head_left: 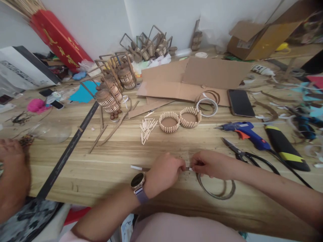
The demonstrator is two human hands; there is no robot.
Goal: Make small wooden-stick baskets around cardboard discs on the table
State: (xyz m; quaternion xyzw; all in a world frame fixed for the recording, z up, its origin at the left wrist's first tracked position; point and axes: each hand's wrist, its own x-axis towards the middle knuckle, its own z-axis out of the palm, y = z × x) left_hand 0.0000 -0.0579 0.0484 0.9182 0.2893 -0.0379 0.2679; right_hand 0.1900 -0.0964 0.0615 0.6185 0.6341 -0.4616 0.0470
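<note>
My left hand [164,174], with a watch on its wrist, pinches a thin brown strip [145,169] low over the table. One end of the strip, out to the left, has a white piece on it. My right hand [210,164] pinches close beside it, where a small white bit shows between the two hands. Below my right hand lies a coil of brown strip [232,190]; whether it is the same strip is hidden by the fingers. Beyond my hands stand two round rings of short wooden sticks [169,129], with loose sticks [147,127] to their left.
Scissors [242,154], a blue glue gun [242,129], a black-and-yellow cutter [287,148] and a phone [241,103] lie to the right. Behind are a tape roll [215,109], cardboard [212,74] and small lidded baskets [107,101]. Another person's hand [11,151] rests at the left.
</note>
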